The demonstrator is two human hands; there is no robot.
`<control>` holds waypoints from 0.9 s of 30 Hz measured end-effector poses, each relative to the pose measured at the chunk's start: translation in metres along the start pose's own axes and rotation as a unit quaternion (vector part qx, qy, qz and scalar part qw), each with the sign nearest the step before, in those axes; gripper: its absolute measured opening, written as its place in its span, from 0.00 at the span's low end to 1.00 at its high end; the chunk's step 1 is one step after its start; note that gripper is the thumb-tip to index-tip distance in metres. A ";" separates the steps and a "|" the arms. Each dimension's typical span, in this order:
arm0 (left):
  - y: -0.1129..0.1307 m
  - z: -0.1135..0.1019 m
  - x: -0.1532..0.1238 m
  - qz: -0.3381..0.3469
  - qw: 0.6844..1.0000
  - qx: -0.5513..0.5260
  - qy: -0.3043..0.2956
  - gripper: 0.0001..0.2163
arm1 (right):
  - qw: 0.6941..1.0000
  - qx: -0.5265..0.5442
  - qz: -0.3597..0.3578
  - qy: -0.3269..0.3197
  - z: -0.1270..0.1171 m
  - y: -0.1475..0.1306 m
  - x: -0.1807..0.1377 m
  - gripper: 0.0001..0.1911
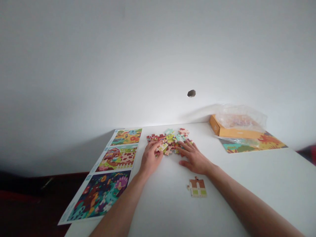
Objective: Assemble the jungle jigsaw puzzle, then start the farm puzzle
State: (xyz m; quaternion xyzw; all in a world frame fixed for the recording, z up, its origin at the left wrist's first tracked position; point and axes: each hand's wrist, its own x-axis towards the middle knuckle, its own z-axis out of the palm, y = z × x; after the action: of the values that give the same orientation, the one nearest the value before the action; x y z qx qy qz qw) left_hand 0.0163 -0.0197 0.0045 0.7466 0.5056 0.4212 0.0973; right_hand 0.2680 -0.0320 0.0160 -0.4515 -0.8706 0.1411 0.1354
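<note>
Left hand (151, 156): at the near left edge of the pile, its grip narrow, holding a piece (162, 146) between thumb and fingers.
Held piece: pale and green, tilted above the pile.
Right hand (194, 158): palm down at the right side of the pile, its grip wide, fingers spread over the pieces; whether a fingertip presses on one, I cannot tell.
Pile (170, 138): loose puzzle pieces, red, green, pink and pale blue, overlapping near the wall (123, 65).
Block (198, 191): brown, cream and green, apparently joined pieces, flat on the surface (168, 204) beside the right forearm, well apart from the pile.
Sheet (116, 159): along the left edge of the surface, three colourful pictures in a column; the middle one shows a red barn and a spotted cow.
Box (239, 133): orange, at the far right, partly over a picture board (271, 141).
Bag (243, 120): clear plastic, crumpled on top of the box.
Hole (191, 93): dark, in the wall above the surface.
</note>
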 end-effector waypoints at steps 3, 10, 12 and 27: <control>0.005 0.001 -0.002 0.030 0.997 -0.022 -0.065 0.20 | 1.000 -0.005 0.006 -0.003 0.002 -0.001 0.001 0.38; 0.009 0.001 -0.006 0.053 0.994 0.063 -0.075 0.23 | 1.000 -0.015 0.001 0.013 -0.002 -0.002 0.004 0.32; 0.008 0.002 -0.007 0.026 0.990 0.110 -0.089 0.27 | 0.998 -0.015 0.007 0.053 -0.004 -0.002 0.004 0.25; 0.021 -0.003 -0.010 0.033 0.972 0.144 -0.180 0.23 | 0.999 -0.039 -0.008 0.032 -0.004 -0.003 0.005 0.33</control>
State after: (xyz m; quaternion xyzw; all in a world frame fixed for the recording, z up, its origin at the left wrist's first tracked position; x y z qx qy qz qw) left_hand 0.0271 -0.0386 0.0130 0.8326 0.5104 0.2053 0.0647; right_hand 0.2645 -0.0288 0.0210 -0.4540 -0.8740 0.0913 0.1470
